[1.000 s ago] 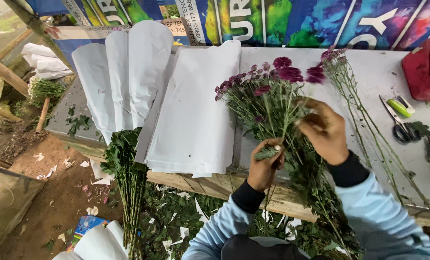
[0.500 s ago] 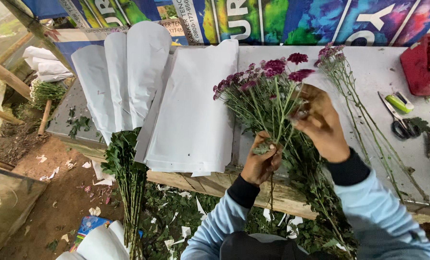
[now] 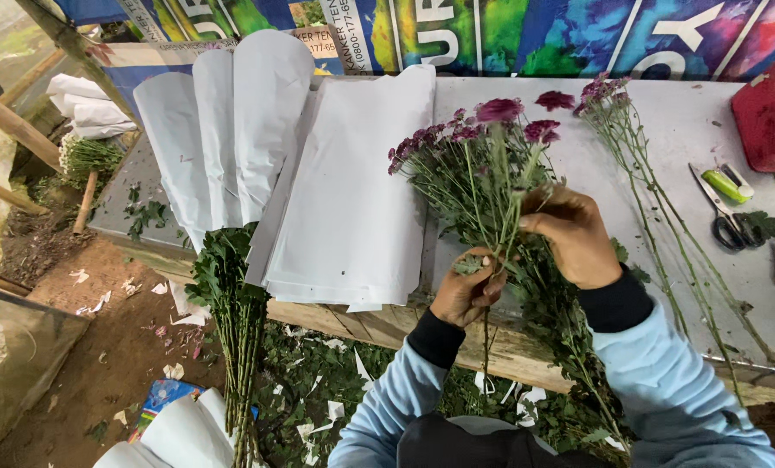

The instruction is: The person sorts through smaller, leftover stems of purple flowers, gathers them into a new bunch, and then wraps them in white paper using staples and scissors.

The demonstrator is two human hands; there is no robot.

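A pale grey worktable surface (image 3: 526, 113) runs across the scene below a bright multicoloured banner (image 3: 526, 35) on the far side. At centre left lies a stack of white paper sheets (image 3: 353, 191), with white paper flower sleeves (image 3: 231, 130) fanned out further left, over a bunch of leafy green stems (image 3: 231, 303) hanging off the near edge. A person in pale blue sleeves holds a bunch of purple chrysanthemums on long green stems (image 3: 483, 165) at centre, the blooms pointing to the far side. The left hand (image 3: 467, 290) has its fingers clamped around the stems low down; the right hand (image 3: 574, 236) closes its fingers on stems just above. More loose purple-flowered stems (image 3: 648, 191) lie to the right. Black-handled scissors (image 3: 724, 217) rest at the far right, near a red bag (image 3: 769, 117).
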